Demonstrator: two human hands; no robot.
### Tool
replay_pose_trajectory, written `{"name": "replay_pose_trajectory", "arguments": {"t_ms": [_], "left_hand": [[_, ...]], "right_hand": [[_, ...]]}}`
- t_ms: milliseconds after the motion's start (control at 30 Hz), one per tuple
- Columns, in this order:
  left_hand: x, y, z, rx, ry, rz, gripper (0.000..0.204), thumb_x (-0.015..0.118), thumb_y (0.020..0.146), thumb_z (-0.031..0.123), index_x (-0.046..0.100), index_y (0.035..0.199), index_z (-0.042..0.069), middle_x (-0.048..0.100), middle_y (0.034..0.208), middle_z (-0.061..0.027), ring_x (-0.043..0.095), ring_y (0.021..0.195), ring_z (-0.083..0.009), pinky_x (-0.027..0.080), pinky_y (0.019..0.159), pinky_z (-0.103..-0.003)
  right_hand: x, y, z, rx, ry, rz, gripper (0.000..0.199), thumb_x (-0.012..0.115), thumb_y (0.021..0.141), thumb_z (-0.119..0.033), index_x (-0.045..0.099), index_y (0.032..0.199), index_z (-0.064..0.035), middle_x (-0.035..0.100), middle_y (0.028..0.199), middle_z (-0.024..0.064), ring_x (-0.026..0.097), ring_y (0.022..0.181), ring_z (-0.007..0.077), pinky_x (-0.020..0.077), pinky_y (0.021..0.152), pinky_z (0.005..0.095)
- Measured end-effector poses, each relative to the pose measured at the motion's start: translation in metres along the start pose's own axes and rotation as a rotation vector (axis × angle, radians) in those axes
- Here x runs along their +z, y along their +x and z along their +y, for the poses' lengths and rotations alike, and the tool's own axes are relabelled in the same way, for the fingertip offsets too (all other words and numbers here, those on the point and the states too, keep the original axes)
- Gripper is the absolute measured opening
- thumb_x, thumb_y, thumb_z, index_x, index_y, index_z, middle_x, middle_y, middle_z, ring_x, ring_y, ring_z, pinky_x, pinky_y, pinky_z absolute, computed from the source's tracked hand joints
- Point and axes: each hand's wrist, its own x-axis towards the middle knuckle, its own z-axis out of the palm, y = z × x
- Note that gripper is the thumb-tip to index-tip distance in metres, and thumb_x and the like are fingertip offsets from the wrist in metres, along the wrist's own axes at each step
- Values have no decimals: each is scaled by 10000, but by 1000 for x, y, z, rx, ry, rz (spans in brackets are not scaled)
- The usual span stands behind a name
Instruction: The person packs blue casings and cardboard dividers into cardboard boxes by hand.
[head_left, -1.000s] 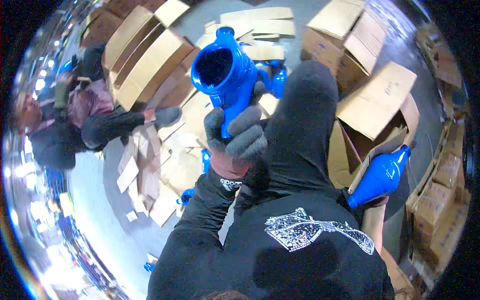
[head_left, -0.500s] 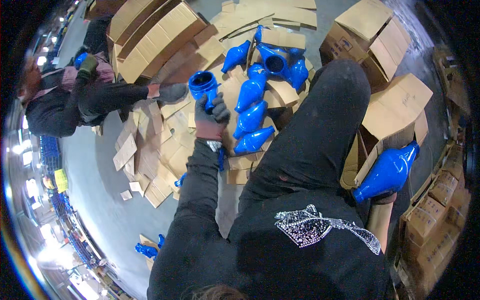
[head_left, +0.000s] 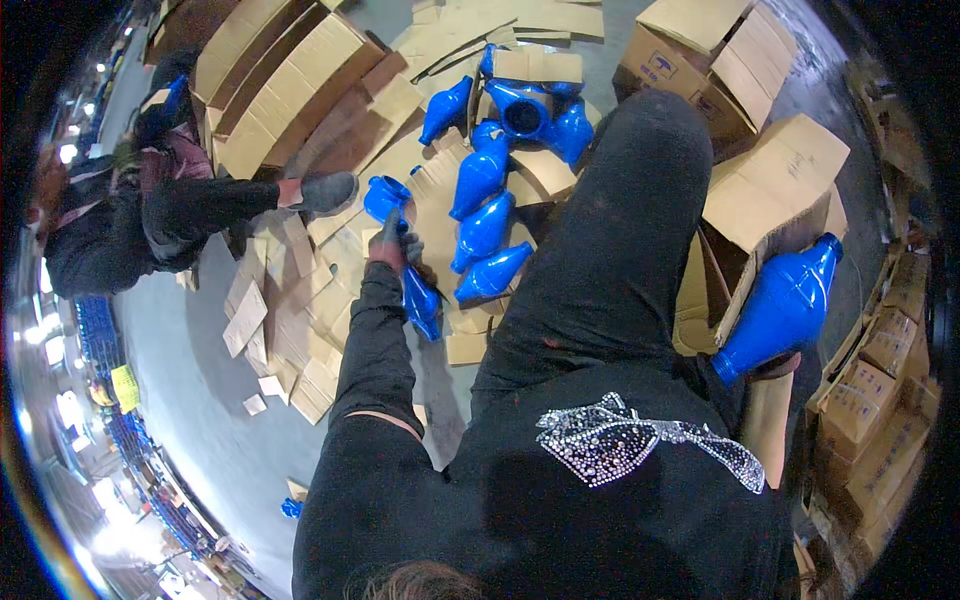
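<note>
My left hand (head_left: pixel 390 246), in a dark glove, reaches out over flattened cardboard. Its fingers close round the lower part of a glossy blue vessel (head_left: pixel 384 196) with a wide collar at the top. Beside my left forearm lies another blue vessel (head_left: pixel 422 304). At the right, my right hand (head_left: pixel 776 368) supports a large blue bulb-shaped vessel (head_left: pixel 782 305) from beneath; its fingers are mostly hidden behind it. In front of me several similar vessels lie in a row, one of them a tapered vessel (head_left: pixel 486 231). Farther off, a blue vessel (head_left: pixel 524 116) turns its open mouth toward me.
An open carton (head_left: pixel 775 185) stands beside my knee, with another carton (head_left: pixel 690 75) behind it. Cardboard pieces (head_left: pixel 300 330) cover part of the grey floor. A large box (head_left: pixel 290 90) stands far left, near a co-worker's leg (head_left: pixel 220 208). Stacked cartons (head_left: pixel 855 410) line the right.
My left hand has moved left and lower in the picture with its vessel, whose open mouth has turned away. The right-hand vessel has shifted slightly upward. The view has moved somewhat.
</note>
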Motion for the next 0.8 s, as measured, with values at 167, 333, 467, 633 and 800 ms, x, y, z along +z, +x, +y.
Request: {"name": "replay_pose_trajectory", "arguments": {"t_ms": [167, 333, 467, 633, 800], "left_hand": [[24, -42, 18, 149, 194, -36, 435, 630, 810, 406, 533, 1047, 55, 592, 819, -121, 610, 665, -213, 499, 571, -305], [138, -135, 41, 546, 254, -482, 386, 468, 922, 290, 473, 1203, 26, 612, 984, -159, 624, 868, -249, 497, 794, -350], [212, -242, 51, 629, 348, -764, 425, 553, 855, 138, 464, 1237, -26, 553, 1142, -111, 560, 985, -166, 438, 865, -274], [251, -270, 26, 515, 439, -857, 675, 698, 741, 186, 381, 1303, -14, 533, 1172, -107, 520, 1065, -187, 423, 895, -324], [261, -269, 14, 515, 383, -879, 688, 712, 718, 180, 392, 1296, -12, 534, 1188, -96, 523, 1065, -181, 421, 897, -334]], "right_hand": [[6, 12, 1, -53, -2, -4, 517, 451, 905, -413, 410, 1288, -68, 541, 1203, 139, 552, 1067, 269, 414, 968, 445], [14, 41, 9, -163, -18, 3, 517, 447, 907, -416, 409, 1290, -70, 541, 1205, 138, 552, 1069, 269, 414, 969, 445], [36, 75, 9, -304, -64, 36, 518, 444, 908, -418, 408, 1291, -71, 541, 1207, 137, 552, 1070, 269, 413, 970, 445], [44, 114, 6, -568, -833, 129, 358, 438, 930, -252, 459, 1218, -41, 564, 1148, 136, 567, 1032, 248, 452, 930, 412], [49, 104, 14, -655, -2071, 415, 297, 385, 945, -155, 467, 1200, -25, 569, 1131, 140, 580, 1005, 222, 476, 899, 371]]}}
